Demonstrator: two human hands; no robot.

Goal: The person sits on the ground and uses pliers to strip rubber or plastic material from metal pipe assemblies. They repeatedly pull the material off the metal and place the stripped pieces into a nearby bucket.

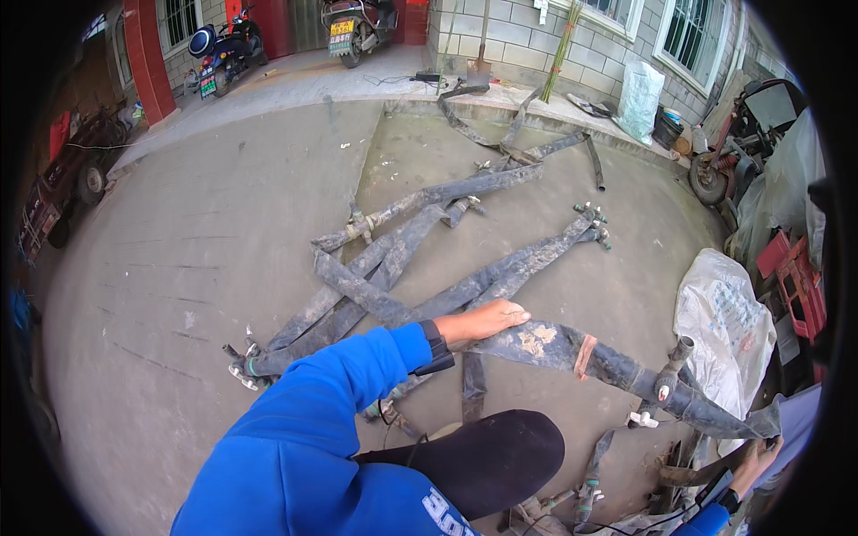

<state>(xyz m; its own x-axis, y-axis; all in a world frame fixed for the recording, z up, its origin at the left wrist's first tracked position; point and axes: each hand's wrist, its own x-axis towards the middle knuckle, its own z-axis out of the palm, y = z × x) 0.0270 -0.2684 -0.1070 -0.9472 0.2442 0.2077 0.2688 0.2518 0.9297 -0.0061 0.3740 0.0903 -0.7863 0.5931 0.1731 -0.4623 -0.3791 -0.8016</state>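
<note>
A flat black lay-flat hose [613,365] stretches across in front of me, stained with dried mud. My left hand [484,321] grips it near the middle of the view. At the lower right my right hand [756,463] holds the hose's far end, its fingers partly hidden. Between my hands, a strip of orange tape [585,356] wraps the hose. Closer to my right hand, a pipe fitting [672,365] and a white-handled valve [643,420] are attached to it. More folded hose [365,291] zigzags over the concrete beyond my left arm.
Green-and-white valves [593,224] end one hose fold. A white woven sack [720,328] lies at the right, near a red plastic piece [801,288]. Behind stand a spade [479,70], a bundle of canes [562,53], a motorcycle-type vehicle [710,177] and two scooters [221,57]. A raised step [268,117] edges the concrete.
</note>
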